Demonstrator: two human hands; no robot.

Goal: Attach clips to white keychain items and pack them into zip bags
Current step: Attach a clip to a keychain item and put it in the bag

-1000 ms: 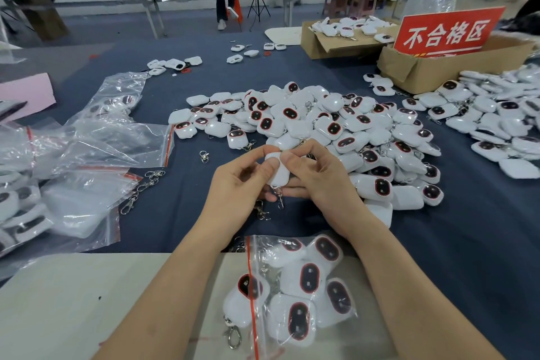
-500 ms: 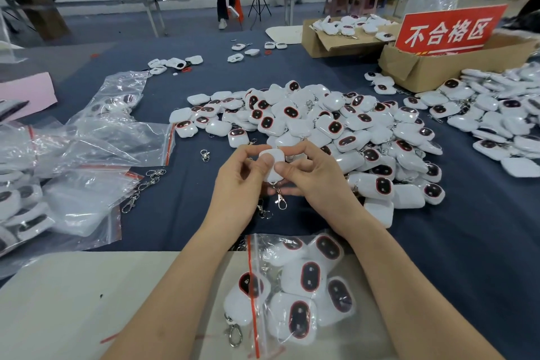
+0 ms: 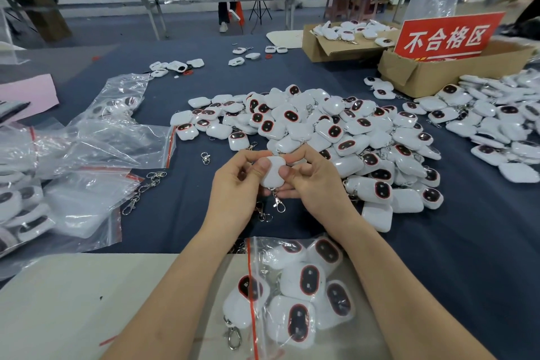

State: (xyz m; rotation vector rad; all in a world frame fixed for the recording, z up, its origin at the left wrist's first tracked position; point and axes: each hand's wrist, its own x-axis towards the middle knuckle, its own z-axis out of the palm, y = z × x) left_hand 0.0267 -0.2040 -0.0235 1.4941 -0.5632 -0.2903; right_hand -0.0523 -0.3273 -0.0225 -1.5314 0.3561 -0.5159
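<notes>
1. Both hands, left hand and right hand, pinch one white keychain just in front of the heap.
2. Zip bag, part-filled, lies between the forearms.
3. Clip now dangles free beneath the keychain, where fingers worked it a second ago: probably attached, ready for bagging.

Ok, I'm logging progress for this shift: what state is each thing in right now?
White keychain item: held by both hands, plain side up.
Clip: hanging from its lower end.
Left hand: pinching the item.
Right hand: pinching the item.
Near zip bag: holds several items, one poking past the red strip.
Loose clip: lying unattached on the cloth.
Cardboard box with red sign: open.
</notes>
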